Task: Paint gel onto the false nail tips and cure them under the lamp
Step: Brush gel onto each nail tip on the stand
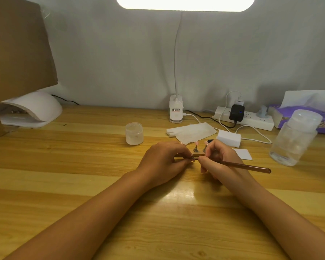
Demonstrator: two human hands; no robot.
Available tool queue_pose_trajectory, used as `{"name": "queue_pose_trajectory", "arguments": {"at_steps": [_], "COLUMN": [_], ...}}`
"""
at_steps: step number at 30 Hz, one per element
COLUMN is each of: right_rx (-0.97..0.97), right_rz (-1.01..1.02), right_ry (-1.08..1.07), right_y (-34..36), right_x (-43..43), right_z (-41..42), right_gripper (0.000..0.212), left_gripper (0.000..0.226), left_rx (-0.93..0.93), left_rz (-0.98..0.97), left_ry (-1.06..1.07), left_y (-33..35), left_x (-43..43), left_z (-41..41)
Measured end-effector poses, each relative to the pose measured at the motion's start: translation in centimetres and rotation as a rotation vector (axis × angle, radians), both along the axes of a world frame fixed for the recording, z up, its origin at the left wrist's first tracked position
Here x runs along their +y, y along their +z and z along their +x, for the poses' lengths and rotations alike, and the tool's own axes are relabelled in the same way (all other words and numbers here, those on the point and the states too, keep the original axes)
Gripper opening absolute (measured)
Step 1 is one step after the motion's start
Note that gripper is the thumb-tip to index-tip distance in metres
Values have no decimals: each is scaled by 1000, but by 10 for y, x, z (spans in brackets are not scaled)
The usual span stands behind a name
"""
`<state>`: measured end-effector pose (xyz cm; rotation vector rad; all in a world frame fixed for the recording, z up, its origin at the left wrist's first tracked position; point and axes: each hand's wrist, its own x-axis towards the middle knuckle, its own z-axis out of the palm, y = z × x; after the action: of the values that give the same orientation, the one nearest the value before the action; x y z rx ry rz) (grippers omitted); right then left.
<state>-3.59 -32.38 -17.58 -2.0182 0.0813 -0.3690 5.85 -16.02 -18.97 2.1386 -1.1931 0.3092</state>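
The left grip [165, 160] is clenched, fingers curled in, pinching a small brown holder [199, 154] at the fingertips. What sits on the holder's end is too small to make out. The right grip [217, 162] is clenched round a brush [251, 167] close to its head, pen-fashion. The brown handle runs out to the right of that grip, low over the worktop [83, 166]. The brush head meets the holder's end in the narrow space between the two grips, which nearly touch there.

Just beyond the grips, two pink tips stand on small metal stands [196, 147], side by side, the right one [205, 145] partly hidden by the right grip's fingers. Beyond those lie white wipes [191, 132] and a white block [228, 137]. A white card [242, 153] lies just right of the right grip.

A lidded jar [134, 133] stands beyond and left of the left grip. The curing lamp [30, 109] sits far off to the left, at the back, its opening facing the person. A clear bottle [293, 137] stands well right of the right grip, and a power strip [251, 121] lies behind it.
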Motion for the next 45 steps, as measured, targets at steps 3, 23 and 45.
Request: {"name": "queue_pose_trajectory", "arguments": {"at_steps": [3, 23, 45], "right_rx": [16, -22, 11], "right_rz": [-30, -99, -49], "right_ry": [-6, -36, -24], "right_y": [2, -1, -2], "right_x": [1, 0, -4], "right_z": [0, 0, 2], "right_gripper": [11, 14, 8], "left_gripper": [11, 15, 11], "left_rx": [5, 38, 55], "left_rz": [-5, -14, 1], "left_ry": [-4, 4, -1], "left_y": [1, -1, 2], "left_x": [0, -1, 0], "left_z": [0, 2, -1]}}
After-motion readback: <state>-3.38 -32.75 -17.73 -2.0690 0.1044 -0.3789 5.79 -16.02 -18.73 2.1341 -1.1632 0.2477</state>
